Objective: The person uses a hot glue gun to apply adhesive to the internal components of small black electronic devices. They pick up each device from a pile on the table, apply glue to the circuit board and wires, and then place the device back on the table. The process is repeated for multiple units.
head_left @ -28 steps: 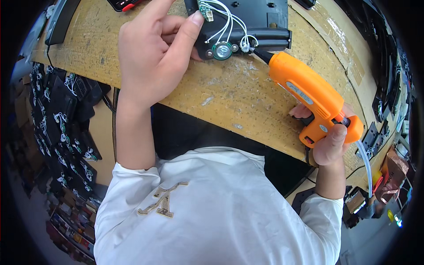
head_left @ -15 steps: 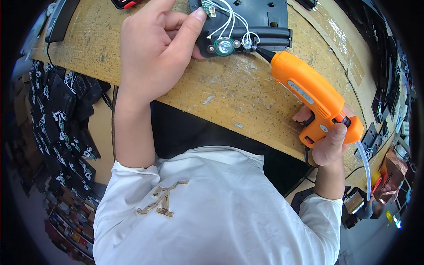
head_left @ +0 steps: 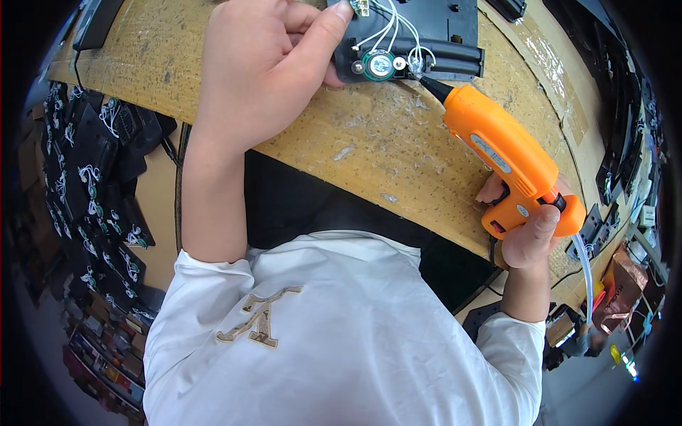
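Note:
My left hand (head_left: 266, 71) pinches the left edge of a black plastic panel (head_left: 426, 21), its thumb tip by a small green circuit board (head_left: 362, 7). White wires (head_left: 393, 32) loop from that board down to a round speaker (head_left: 380, 64) with a green rim and to a small part (head_left: 415, 64) right of it, coated in something clear. In my right hand (head_left: 529, 231) is an orange hot glue gun (head_left: 504, 145), gripped by its handle. Its black nozzle tip is at the coated part. A clear glue stick (head_left: 584, 266) sticks out of the gun's back.
The panel rests at the far side of a worn wooden table (head_left: 341, 135) strewn with glue scraps. At left, many similar black panels (head_left: 89, 163) with white wires are piled up. More black parts (head_left: 614, 142) lie along the right, near a brown bag (head_left: 621, 287).
The panel and my left hand sit slightly farther right and up in the picture. The glue gun's front has shifted slightly right too, its nozzle staying at the coated part.

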Demonstrator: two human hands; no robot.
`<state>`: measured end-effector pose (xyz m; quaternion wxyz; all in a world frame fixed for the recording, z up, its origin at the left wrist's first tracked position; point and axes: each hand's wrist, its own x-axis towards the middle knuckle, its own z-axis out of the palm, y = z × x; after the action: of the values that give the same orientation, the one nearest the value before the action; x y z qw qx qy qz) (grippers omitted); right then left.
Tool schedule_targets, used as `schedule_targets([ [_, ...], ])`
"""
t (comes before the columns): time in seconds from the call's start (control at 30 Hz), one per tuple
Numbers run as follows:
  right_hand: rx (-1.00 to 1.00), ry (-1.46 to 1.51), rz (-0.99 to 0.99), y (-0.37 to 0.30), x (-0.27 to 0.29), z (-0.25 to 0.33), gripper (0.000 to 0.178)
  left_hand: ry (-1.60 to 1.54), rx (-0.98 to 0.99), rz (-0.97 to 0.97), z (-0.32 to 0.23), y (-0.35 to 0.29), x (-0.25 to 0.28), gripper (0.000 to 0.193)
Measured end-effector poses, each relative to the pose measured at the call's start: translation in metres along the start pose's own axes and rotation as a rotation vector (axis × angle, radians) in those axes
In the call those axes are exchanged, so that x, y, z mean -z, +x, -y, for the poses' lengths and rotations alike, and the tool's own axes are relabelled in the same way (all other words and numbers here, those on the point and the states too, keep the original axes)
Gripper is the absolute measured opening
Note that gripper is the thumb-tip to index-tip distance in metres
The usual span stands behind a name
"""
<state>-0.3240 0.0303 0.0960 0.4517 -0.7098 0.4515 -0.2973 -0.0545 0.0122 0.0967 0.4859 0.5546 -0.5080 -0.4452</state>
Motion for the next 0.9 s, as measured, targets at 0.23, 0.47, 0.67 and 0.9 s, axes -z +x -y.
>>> schedule_targets([
  [0.23, 0.018, -0.013, 0.005, 0.001, -0.001, 0.001, 0.067, -0.034, 0.006, -0.017, 0.001, 0.000, -0.002, 0.042],
  [0.47, 0.031, -0.009, -0.022, -0.001, 0.000, -0.002, 0.066, -0.040, 0.022, 0.000, -0.001, 0.001, -0.001, 0.043],
  [0.67, 0.028, -0.031, 0.007, -0.001, 0.002, -0.001, 0.064, -0.051, 0.075, -0.019, -0.008, 0.001, -0.002, 0.044],
  [0.9, 0.072, -0.015, -0.022, 0.002, 0.001, -0.003, 0.064, -0.026, 0.039, -0.011, -0.003, 0.001, 0.000, 0.042],
])
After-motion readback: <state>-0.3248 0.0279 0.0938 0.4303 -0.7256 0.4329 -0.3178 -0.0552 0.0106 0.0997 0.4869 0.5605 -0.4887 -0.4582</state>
